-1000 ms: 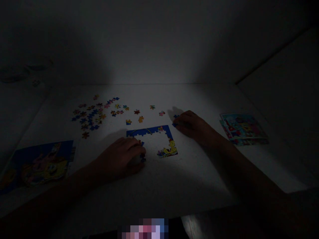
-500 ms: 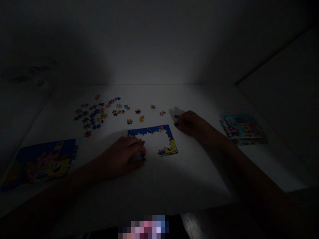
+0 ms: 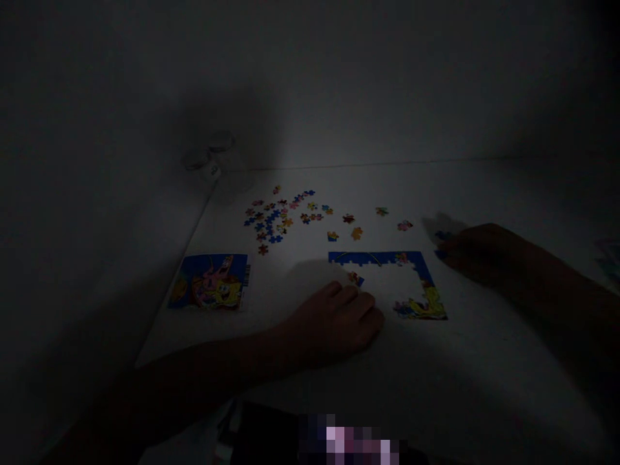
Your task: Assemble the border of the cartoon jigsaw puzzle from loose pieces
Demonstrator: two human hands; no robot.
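Note:
A partly joined jigsaw puzzle (image 3: 378, 258) lies on the white table, its blue top edge and right side linked down to a yellow lower corner. My left hand (image 3: 341, 316) is closed at the puzzle's lower left, knuckles up. Its fingertips are hidden now; half a second ago they pinched a blue puzzle piece. Just above its knuckles lies a loose orange and blue piece (image 3: 356, 278). Right of the puzzle, my right hand (image 3: 484, 252) pinches a dark blue piece (image 3: 440, 254) at the table. Another blue piece (image 3: 442, 236) lies just beyond those fingertips.
Several loose pieces (image 3: 276, 223) are heaped at the back left, with others scattered towards the middle. The picture card (image 3: 208, 282) lies at left. Clear containers (image 3: 220, 158) stand in the far left corner. At the right edge, part of a picture sheet (image 3: 608, 258) shows dimly.
The view has swung left, so everything sits farther right in the picture. My left hand has turned knuckles-up, covering its piece. My right hand stays beside the blue pieces.

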